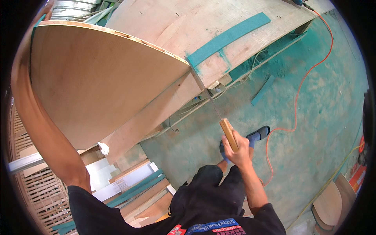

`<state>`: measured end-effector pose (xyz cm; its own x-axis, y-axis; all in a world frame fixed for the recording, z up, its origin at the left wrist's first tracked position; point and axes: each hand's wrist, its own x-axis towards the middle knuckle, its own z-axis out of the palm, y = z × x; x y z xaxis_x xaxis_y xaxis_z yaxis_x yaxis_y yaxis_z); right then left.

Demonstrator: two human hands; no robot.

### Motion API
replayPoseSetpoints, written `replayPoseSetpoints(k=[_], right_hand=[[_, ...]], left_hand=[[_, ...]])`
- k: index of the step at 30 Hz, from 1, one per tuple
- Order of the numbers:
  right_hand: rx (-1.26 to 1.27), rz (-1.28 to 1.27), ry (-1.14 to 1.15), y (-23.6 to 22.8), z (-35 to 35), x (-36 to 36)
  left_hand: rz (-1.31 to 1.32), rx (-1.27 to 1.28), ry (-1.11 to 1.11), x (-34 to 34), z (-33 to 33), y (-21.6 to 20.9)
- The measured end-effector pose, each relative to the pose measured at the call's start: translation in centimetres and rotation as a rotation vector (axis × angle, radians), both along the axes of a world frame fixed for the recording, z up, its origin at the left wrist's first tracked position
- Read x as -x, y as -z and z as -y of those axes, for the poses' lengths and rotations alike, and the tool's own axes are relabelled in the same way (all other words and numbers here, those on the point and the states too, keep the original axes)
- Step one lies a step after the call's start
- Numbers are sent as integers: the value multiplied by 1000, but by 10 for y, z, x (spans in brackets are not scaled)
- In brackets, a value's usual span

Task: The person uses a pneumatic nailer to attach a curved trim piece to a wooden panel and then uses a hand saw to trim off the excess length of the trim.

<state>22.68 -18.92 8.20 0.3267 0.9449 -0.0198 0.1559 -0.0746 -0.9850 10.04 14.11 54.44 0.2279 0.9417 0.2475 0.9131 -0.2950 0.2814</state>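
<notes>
My right hand (239, 149) is wrapped round the wooden handle of a handsaw (226, 128). The thin blade, seen nearly edge-on, runs up and left to the near tip of a big curved wooden panel (105, 78). Blade and panel seem to meet there. The panel stands tilted on the workbench (156, 17), its plain brown face toward me and its layered edge uppermost. At the far left, my left arm reaches along the panel, and my left hand (47, 15) grips its far corner; most of those fingers are hidden. A curved teal strip (231, 37) lies beside the blade's end.
An orange cord (296, 98) snakes over the teal-stained floor (313, 137), right of my feet. Another teal strip (263, 90) lies on the floor. Board offcuts (137, 188) are stacked at lower left beside a slatted rack (37, 196). Curved wooden pieces (329, 201) lean at lower right.
</notes>
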Motion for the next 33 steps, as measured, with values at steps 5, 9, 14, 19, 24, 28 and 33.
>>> replayPoseSetpoints(k=[5,9,14,19,24,28,33], right_hand=[[11,24,-19,11,-64,-3],[-19,-44,36,-7,-21,-1],[-80,-5,55,-1,-27,3],[7,-11,12,3,-40,5],[46,-19,-25,-2,7,-5],[52,53,-44,5,-57,1],[-2,-98,57,-3,19,2]], left_hand=[[83,-22,19,-12,-4,5],[-335,5,146,17,-25,-20],[227,32,41,41,-68,-19],[26,-161,264,70,-86,-18],[-86,-3,119,5,-8,1],[-300,-4,252,7,-17,-15],[-227,-11,112,16,-14,-13]])
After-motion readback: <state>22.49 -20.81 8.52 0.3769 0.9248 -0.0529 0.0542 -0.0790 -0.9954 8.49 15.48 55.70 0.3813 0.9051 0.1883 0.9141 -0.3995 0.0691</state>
